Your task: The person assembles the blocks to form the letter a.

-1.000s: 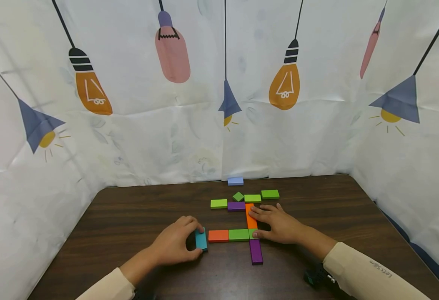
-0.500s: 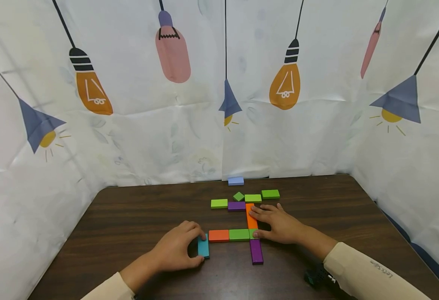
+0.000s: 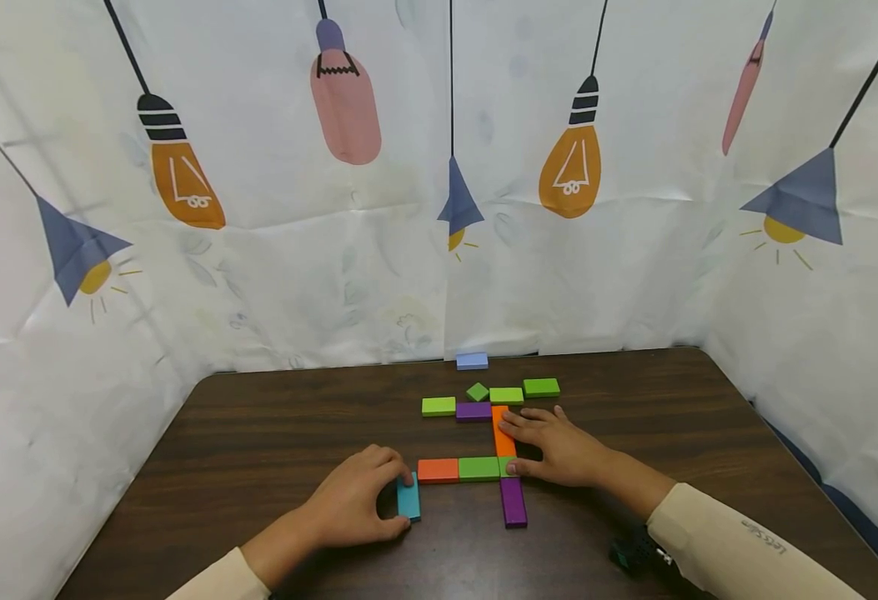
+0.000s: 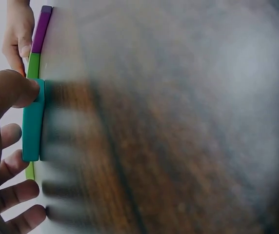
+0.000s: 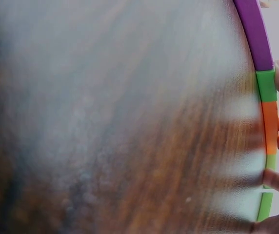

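My left hand (image 3: 356, 500) pinches a teal block (image 3: 408, 498) lengthwise between thumb and fingertips. The block lies just left of the lower end of a red-orange block (image 3: 437, 471). In the left wrist view the thumb sits on one end of the teal block (image 4: 33, 122). My right hand (image 3: 559, 450) rests with fingers spread, fingertips on an upright orange block (image 3: 503, 432) and thumb on a small green block (image 3: 506, 467). A longer green block (image 3: 479, 469) joins the red-orange one to that small green one. A purple block (image 3: 514, 503) extends toward me below.
Behind these lie a second purple block (image 3: 473, 412), a lime block (image 3: 439, 407), a green diamond-set block (image 3: 478, 392) and two more green blocks, a nearer one (image 3: 506, 396) and a farther one (image 3: 541, 387). A light-blue block (image 3: 472, 362) sits at the brown table's (image 3: 273, 433) far edge.
My left hand has brought the teal block toward me and slightly right, up to the left end of the red-orange block. The right hand has stayed in place.
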Tool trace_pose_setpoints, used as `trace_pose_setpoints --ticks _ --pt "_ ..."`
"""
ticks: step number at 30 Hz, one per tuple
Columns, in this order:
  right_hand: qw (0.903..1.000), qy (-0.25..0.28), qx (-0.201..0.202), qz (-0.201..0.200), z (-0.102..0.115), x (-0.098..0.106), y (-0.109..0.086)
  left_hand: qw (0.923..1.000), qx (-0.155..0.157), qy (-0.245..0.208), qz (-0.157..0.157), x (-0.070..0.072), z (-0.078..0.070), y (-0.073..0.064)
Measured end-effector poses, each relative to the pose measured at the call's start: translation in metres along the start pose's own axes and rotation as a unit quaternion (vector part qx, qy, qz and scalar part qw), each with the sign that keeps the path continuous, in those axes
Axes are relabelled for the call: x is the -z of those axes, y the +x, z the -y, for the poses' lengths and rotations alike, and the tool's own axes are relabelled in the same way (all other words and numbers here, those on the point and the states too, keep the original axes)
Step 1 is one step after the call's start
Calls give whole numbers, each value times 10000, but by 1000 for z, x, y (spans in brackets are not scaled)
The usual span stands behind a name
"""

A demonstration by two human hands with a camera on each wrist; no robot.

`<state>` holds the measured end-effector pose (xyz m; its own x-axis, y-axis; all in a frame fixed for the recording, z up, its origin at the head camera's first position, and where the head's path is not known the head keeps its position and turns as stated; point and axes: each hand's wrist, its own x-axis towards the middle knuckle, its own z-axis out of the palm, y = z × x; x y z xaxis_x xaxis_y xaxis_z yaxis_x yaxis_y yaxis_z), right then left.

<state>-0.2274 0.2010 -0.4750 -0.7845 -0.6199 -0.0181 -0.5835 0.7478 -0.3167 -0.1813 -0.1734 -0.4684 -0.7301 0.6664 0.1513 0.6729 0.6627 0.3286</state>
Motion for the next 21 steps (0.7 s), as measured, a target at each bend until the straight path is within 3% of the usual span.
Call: trace_pose_setpoints --ticks 10,15,21 --pt "10000 7 25 -2 -1 0 0 9998 176 97 48 1 0 1" --pt "10000 28 33 -2 0 1 0 9997 218 -62 -77 5 1 5" --pt "10000 41 43 -9 0 0 0 9991 197 160 -344 14 6 18"
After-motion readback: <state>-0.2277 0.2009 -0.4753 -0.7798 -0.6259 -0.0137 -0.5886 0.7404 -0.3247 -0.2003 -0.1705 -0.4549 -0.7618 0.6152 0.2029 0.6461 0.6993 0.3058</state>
